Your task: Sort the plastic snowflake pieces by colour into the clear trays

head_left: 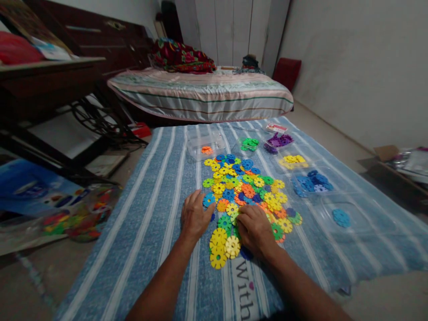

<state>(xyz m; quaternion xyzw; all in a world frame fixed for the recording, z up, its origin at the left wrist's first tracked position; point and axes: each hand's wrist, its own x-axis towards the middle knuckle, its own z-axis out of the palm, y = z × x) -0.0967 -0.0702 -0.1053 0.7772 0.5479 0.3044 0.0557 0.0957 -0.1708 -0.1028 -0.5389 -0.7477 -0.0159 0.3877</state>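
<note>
A pile of colourful notched plastic discs (248,191) in yellow, blue, green and orange spreads over the striped cloth. At its left edge my left hand (195,215) has a light-blue notched disc (209,199) between thumb and fingers. My right hand (256,227) reaches into the near part of the pile, its fingers curled down among the discs. What those fingertips hold, if anything, is hidden. Just left of the right hand lie a pale yellow disc (232,246) and several overlapping yellow discs (218,249).
Clear plastic boxes stand behind and right of the pile, with orange discs (207,150), green discs (249,144), purple pieces (280,140), yellow discs (294,160), dark-blue discs (316,182) and light-blue discs (341,217). A bed (207,96) stands beyond the cloth-covered surface (150,191).
</note>
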